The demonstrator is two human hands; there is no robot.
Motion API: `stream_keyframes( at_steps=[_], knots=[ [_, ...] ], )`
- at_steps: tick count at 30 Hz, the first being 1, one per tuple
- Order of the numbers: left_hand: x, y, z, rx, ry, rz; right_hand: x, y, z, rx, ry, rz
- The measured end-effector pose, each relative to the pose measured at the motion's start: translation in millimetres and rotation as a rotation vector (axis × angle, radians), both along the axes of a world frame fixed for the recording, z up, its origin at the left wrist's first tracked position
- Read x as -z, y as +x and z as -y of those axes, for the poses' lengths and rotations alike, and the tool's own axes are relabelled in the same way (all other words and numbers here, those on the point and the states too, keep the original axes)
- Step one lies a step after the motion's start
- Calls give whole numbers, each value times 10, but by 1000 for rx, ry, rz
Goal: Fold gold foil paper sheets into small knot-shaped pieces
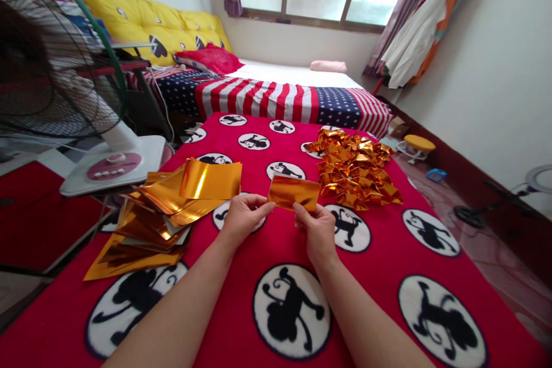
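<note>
Between my hands is a small rectangle of shiny gold foil paper [294, 191], held up over the red cloth. My left hand [244, 215] pinches its lower left corner between thumb and fingers. My right hand [318, 229] grips its lower right edge, thumb on the near face and fingers behind. Left of my hands lies a loose, overlapping stack of gold foil sheets [159, 215], one curled sheet on top. To the right is a heap of folded gold foil pieces [351, 169] with pinched, pointed ends.
A red cloth [366, 305] with black monkey figures in white circles covers the table. An electric fan [114, 155] stands at the left. Behind is a bed with a flag-patterned cover [267, 98]. A yellow-topped stool [419, 142] sits on the floor at right.
</note>
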State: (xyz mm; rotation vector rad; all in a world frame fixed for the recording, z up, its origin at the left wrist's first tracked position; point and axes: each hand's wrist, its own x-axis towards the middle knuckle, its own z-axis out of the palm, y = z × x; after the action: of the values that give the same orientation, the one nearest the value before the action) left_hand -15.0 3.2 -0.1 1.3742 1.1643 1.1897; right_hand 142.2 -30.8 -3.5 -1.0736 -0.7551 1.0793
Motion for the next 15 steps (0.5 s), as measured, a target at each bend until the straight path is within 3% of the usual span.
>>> stream_keyframes(
  at_steps=[9, 15],
  knots=[
    [-17, -34, -20, -65, -5, 195, 1, 57, -8, 112, 24, -46],
    [-30, 36, 5, 151, -14, 95, -1, 13, 26, -14, 66, 54]
  ],
)
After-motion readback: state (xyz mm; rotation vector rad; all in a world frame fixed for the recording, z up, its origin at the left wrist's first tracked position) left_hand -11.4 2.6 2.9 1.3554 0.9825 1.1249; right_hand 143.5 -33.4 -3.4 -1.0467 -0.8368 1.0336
